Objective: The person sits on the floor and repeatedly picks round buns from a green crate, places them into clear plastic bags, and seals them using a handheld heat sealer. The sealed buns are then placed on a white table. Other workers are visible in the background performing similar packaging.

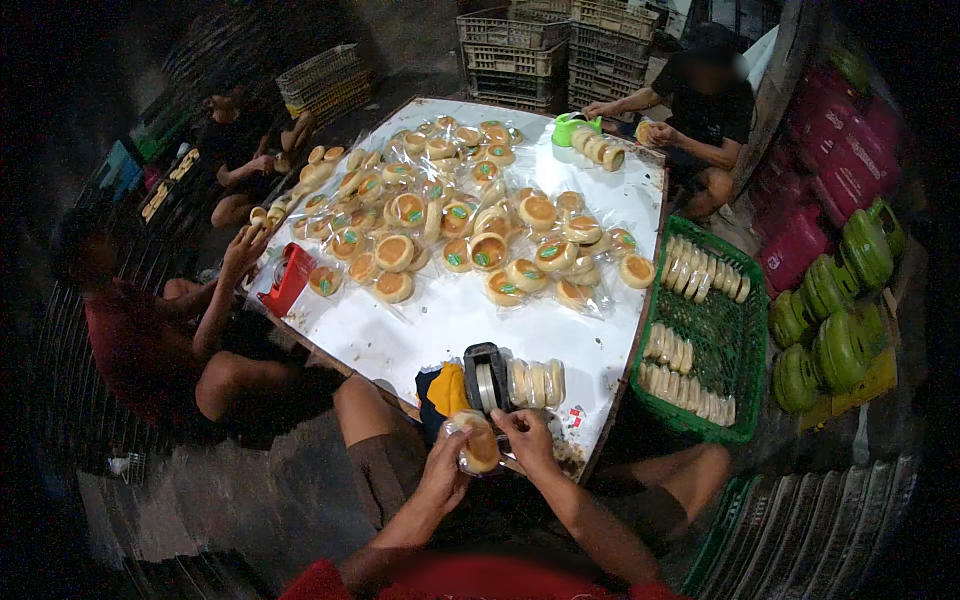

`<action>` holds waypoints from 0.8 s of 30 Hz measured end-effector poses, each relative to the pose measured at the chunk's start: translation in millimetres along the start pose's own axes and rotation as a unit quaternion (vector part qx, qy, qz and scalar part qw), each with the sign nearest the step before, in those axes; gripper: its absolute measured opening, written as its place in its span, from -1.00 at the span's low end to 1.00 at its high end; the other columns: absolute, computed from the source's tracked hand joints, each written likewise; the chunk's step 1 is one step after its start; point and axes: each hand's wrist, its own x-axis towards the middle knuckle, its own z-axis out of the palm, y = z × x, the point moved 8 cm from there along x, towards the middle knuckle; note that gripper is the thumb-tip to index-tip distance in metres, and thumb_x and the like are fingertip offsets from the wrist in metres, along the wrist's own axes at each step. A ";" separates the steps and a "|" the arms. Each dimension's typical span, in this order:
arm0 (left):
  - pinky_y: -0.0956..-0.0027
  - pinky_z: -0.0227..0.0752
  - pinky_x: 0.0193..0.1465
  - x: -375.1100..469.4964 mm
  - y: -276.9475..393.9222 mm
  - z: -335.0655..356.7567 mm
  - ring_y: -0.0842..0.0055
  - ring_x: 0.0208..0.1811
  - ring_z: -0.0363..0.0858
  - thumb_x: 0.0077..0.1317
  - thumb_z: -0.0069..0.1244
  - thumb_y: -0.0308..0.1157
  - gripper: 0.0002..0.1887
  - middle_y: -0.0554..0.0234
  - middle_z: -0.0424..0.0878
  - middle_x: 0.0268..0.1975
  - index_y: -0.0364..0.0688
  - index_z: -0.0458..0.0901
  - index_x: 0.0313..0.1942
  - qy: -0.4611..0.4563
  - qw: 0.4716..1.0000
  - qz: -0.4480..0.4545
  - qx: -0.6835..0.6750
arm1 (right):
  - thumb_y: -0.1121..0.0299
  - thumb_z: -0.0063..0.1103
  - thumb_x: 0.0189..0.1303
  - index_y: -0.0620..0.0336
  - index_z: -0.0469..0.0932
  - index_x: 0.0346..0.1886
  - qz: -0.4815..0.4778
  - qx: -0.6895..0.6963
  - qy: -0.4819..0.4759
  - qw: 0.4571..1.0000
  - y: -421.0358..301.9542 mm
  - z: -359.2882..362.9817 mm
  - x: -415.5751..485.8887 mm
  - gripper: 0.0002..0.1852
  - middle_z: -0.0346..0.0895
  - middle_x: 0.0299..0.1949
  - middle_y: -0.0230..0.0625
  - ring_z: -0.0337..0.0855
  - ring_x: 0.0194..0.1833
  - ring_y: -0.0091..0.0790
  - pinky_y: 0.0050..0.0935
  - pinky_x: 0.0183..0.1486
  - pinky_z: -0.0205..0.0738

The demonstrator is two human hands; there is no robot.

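Observation:
My left hand (448, 470) grips a round browned bun (480, 448) in clear plastic at the near edge of the white tabletop (390, 330). Close by on its right, my right hand (531, 444) has thumb and fingertips drawn together at the near end of a black tape dispenser (480, 354). Whether a strip of tape is between those fingers is too small to tell. A pale tape roll (487, 388) sits in the dispenser. Several wrapped buns (536, 383) stand on edge in a row beside it. To its left lies a yellow and dark cloth (448, 390).
A large heap of bagged buns (457, 214) covers the table's middle. Right of the table, a green crate (701, 322) holds rows of buns. A red dispenser (289, 279) and a green one (568, 131) mark places where other people sit. Green gas cylinders (836, 349) stand far right.

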 end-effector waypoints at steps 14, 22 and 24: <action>0.35 0.35 0.31 8.2 25.8 7.9 0.44 0.23 0.47 0.23 0.14 -0.48 -0.25 0.22 0.48 0.19 -0.21 0.22 0.43 -0.086 0.975 0.000 0.203 | 0.12 0.32 0.32 0.28 0.72 -0.39 -0.173 -0.325 -0.181 0.912 -66.7 -33.8 -21.6 -0.64 0.59 -0.52 -0.11 0.57 -0.47 -0.25 -0.22 -0.31 0.44; 0.35 0.31 0.35 4.3 -13.0 45.4 0.46 0.24 0.44 0.32 0.19 -0.45 -0.31 0.25 0.49 0.17 -0.20 0.25 0.41 -0.205 0.938 -0.077 0.268 | 0.04 0.51 0.17 0.27 0.62 -0.39 -0.064 -0.203 -0.284 0.935 -107.0 -44.6 -28.6 -0.56 0.61 -0.43 -0.32 0.55 -0.37 -0.54 -0.41 -0.24 0.48; 0.31 0.44 0.30 3.2 -15.2 46.2 0.42 0.17 0.58 0.48 0.07 -0.22 -0.49 0.21 0.60 0.12 -0.22 0.37 0.33 -0.205 0.948 -0.128 0.209 | -0.06 0.66 -0.04 0.25 0.59 -0.28 -0.040 -0.225 -0.228 0.947 -94.1 -56.5 -13.0 -0.42 0.60 -0.33 -0.33 0.57 -0.28 -0.52 -0.43 -0.16 0.50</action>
